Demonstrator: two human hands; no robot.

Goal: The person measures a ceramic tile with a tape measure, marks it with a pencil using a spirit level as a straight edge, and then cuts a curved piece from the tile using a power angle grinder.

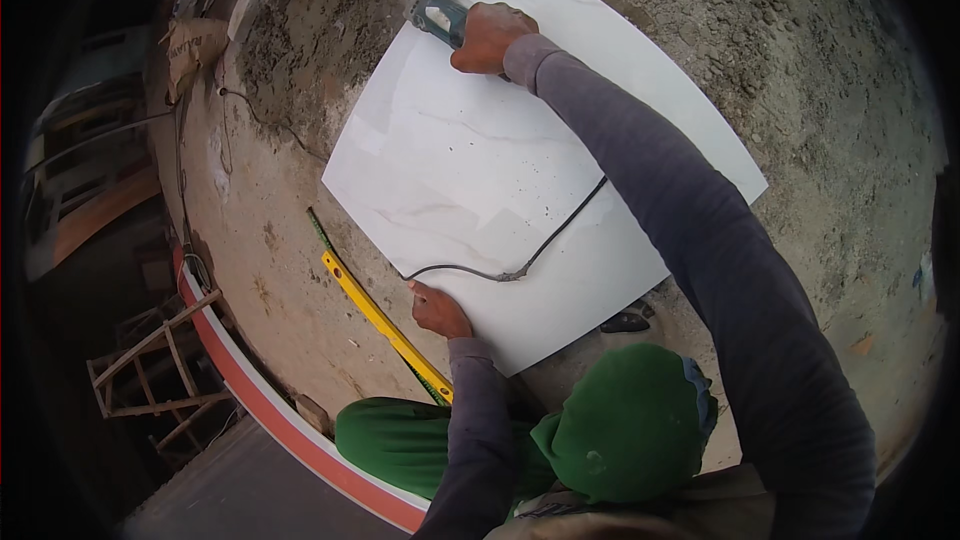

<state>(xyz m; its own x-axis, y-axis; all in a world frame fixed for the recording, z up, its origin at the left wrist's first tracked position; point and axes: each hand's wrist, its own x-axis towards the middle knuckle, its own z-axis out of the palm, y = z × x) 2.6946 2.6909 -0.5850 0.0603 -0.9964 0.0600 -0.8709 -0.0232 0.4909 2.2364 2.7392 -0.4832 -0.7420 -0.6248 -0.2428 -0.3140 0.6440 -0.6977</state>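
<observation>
Two hands in view: we had our right hand (488, 37) clamped on the blue angle grinder (436, 10) at the far edge of the white tile (470, 160). Our left hand (437, 308) pressed flat, fingers together, on the tile's near edge, beside the grinder's cord (545, 245) and yellow level (385, 325). Tile lay on concrete floor (800, 90).

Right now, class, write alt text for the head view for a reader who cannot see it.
A person's right hand grips an angle grinder at the far edge of a large white tile lying on rough concrete ground. The left hand rests on the tile's near edge beside the grinder's black cord, with a yellow level alongside.
</observation>
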